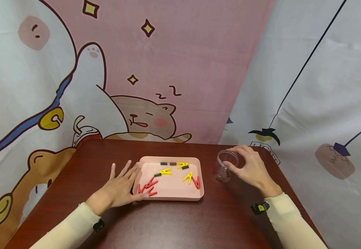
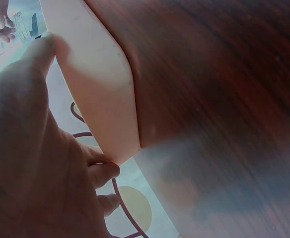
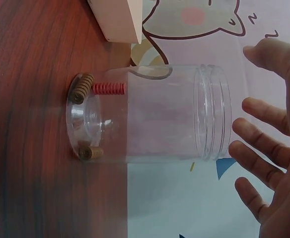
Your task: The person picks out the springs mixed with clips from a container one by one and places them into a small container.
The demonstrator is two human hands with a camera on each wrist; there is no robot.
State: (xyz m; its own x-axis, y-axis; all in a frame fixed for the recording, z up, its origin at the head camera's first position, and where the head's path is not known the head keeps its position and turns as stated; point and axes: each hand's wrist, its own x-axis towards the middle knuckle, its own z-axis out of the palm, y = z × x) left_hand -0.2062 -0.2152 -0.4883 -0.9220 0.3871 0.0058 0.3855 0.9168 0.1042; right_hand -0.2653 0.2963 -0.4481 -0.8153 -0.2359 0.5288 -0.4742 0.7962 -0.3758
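My left hand (image 1: 119, 190) is at the left side of a pale pink tray (image 1: 171, 190), fingers spread, with thumb and fingertips touching its edge. Inside lie yellow plastic clips (image 1: 190, 174), several red clips (image 1: 197, 185), dark green springs (image 1: 163, 163) and a brown spring (image 1: 172, 164). To the tray's right stands a clear, lidless jar (image 3: 160, 114). A red spring (image 3: 109, 89) and two brown springs (image 3: 83, 88) show at its bottom. My right hand (image 1: 252, 167) is beside the jar's mouth, its thumb and fingers spread and apart from the rim in the right wrist view.
The dark reddish-brown table (image 1: 180, 224) carries the tray and jar. Behind it hangs a pink cartoon cloth (image 1: 196, 69), with a pale printed cloth (image 1: 317, 86) on the right. Black wrist straps (image 1: 258, 209) sit at both cuffs.
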